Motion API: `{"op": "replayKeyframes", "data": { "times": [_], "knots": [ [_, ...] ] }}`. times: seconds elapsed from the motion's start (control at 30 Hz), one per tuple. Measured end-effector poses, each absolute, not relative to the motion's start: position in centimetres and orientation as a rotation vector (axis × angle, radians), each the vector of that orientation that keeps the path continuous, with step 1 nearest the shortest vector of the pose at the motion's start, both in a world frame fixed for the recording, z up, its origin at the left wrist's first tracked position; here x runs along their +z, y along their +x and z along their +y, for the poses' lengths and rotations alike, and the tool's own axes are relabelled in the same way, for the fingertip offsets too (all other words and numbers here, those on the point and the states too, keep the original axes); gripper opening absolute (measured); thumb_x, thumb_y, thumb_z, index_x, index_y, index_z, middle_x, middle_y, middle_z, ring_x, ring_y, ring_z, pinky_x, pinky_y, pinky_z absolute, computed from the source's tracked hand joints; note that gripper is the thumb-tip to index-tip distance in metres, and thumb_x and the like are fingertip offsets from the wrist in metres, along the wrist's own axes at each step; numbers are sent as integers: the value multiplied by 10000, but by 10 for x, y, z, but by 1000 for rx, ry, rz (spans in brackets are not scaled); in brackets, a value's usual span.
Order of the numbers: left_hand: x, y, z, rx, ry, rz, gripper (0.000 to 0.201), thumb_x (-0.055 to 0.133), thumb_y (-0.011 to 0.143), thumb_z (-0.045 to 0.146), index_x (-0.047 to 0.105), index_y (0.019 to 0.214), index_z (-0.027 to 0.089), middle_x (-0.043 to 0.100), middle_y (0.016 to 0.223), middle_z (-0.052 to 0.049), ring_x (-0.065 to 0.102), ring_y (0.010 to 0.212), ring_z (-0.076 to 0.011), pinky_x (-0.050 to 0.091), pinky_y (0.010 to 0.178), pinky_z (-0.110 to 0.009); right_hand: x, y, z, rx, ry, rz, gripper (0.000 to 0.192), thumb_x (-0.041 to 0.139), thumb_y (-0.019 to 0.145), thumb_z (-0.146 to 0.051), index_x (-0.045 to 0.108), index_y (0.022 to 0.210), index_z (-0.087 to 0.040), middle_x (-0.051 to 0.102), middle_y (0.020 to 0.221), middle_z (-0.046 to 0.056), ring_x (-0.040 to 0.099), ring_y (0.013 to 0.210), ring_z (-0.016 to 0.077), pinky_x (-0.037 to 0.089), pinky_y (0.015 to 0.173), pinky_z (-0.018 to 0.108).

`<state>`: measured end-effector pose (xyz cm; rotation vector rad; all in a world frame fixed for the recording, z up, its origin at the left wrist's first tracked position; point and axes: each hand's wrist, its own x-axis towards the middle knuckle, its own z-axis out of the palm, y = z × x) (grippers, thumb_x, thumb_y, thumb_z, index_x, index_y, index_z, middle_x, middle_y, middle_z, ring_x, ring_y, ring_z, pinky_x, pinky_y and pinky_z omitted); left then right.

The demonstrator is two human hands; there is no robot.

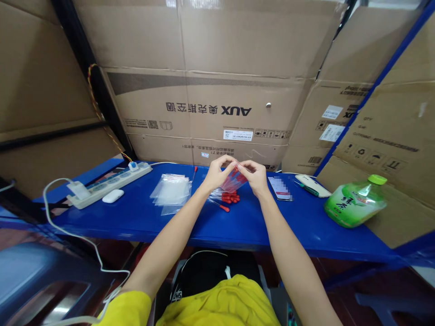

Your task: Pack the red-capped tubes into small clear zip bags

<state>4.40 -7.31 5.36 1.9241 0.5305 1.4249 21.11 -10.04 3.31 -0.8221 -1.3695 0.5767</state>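
Note:
Above the blue table, my left hand (217, 174) and my right hand (254, 175) pinch the top edge of a clear plastic zip bag (231, 182) between thumbs and fingers. Red shows through the bag, but its contents are hard to make out. Just below it lies a pile of droppers (231, 197) with red bulbs and thin clear stems, partly hidden by the bag and my left hand. One dropper (224, 208) points its bulb toward me. To the left of my left hand, flat clear bags (173, 190) lie in a loose stack, with another red-tipped dropper (195, 171) beside them.
A power strip (112, 183) with plugs and a white earphone case (113, 195) are at the left. To the right lie a phone (280, 188), a green-handled tool (309, 189) on a pale object, and a green drink bottle (355, 203). Cardboard (210, 108) walls the back.

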Motion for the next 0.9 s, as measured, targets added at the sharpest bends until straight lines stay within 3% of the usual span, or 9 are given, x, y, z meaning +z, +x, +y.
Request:
{"op": "replayKeyframes", "data": {
  "times": [0.4, 0.7, 0.9],
  "knots": [
    [55, 44, -72, 1493, 1995, 571, 257, 645, 945, 429, 692, 877, 186, 725, 926, -74, 657, 851, -199, 510, 827, -314, 33, 208, -100, 521, -830, -1392, 312, 801, 791, -516, 746, 838, -213, 750, 796, 30, 687, 719, 201, 574, 696, 327],
    [50, 45, -72, 1371, 1929, 535, 334, 566, 995, 493, 699, 1056, 193, 748, 1033, -63, 682, 967, -205, 509, 921, -308, 34, 209, -98, 486, -830, -1299, 332, 810, 778, -523, 723, 842, -209, 750, 836, 31, 693, 783, 201, 578, 785, 342],
    [43, 48, -65, 1373, 1835, 554, 306, 621, 965, 469, 684, 1031, 177, 737, 926, -45, 673, 824, -171, 525, 809, -276, 33, 209, -96, 363, -808, -1313, 315, 798, 811, -472, 708, 965, -213, 746, 945, 56, 703, 850, 198, 580, 830, 338]
  ]
}}
